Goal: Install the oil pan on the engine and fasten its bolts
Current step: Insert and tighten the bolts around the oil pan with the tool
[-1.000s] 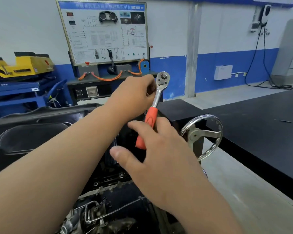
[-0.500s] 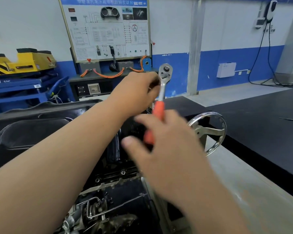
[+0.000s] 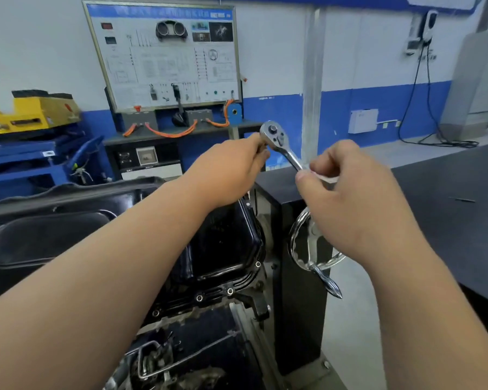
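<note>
My left hand [image 3: 231, 167] and my right hand [image 3: 347, 198] are both on the ratchet [image 3: 276, 142], which is held in the air a little above the middle of the view. Its round chrome head is at the top, and its shaft goes down toward 4 o'clock into my right hand. The fingers of my right hand are curled closed around the handle, with the thumb [image 3: 303, 177] on the near side, so the handle itself is hidden. My left hand comes to the head from 8 o'clock. Its fingers are bent and narrow, and they grip at the underside of the head. Whether a socket is between them I cannot tell, because the hand covers it. The oil pan [image 3: 226, 243] is black and glossy and lies at 6 o'clock from my left hand, partly under my left forearm. It sits on the engine [image 3: 181, 361], with its flange toward me. Along this flange the bolts [image 3: 229, 291] show as small bright rings. At 3 o'clock from the pan, close beside it, is a chrome handwheel [image 3: 302, 249] on a black stand [image 3: 296, 305], partly behind my right wrist. A dark table [image 3: 448, 209] is at 3 o'clock in the view, and a training board [image 3: 166, 57] stands at the wall at 11 o'clock.
</note>
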Tool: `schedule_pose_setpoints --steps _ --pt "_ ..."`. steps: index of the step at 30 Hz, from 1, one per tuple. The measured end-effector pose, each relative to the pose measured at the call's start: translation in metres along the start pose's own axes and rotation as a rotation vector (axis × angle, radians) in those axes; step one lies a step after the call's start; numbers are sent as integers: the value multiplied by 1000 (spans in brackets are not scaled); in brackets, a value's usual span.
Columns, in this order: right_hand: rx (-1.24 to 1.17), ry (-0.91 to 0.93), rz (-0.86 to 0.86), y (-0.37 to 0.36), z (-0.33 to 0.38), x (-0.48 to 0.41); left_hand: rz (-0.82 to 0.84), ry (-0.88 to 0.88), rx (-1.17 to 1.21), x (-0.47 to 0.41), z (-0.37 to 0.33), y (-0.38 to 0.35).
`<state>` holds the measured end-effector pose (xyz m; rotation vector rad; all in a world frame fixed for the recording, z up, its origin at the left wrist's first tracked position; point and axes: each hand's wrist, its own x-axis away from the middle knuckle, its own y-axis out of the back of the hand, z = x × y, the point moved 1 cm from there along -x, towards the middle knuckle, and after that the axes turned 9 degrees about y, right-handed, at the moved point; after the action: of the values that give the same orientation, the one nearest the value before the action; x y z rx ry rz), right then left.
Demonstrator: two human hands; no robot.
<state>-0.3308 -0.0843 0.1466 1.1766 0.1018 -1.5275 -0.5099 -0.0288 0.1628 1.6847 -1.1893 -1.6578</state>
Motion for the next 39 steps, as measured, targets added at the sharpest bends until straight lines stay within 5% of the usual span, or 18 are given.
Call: schedule_pose_setpoints --steps 7,13,15,20,22,25,27,31,33,37,39 --pt "562 225 350 -5 35 -69 17 15 -1 1 4 1" --pt "963 844 416 10 48 -88 4 14 26 1 6 -1" --pt "962 826 398 11 51 -88 4 27 81 2 8 1" --pt "692 292 474 -7 53 -84 65 46 -20 0 12 5" --pt "847 403 530 -5 59 -87 52 17 50 3 10 5" --pt "1108 867 495 3 64 -95 9 13 123 4 5 4" --pt "1068 918 427 4 62 -97 2 41 170 1 8 5" --pt "709 414 364 -6 59 -89 -3 77 265 0 18 12" --pt "685 323 375 -9 60 -88 0 82 246 0 18 12" --pt "1162 874 368 -1 67 -95 14 61 240 0 17 12" --pt "1211 984 404 5 65 -100 19 51 242 -1 16 10"
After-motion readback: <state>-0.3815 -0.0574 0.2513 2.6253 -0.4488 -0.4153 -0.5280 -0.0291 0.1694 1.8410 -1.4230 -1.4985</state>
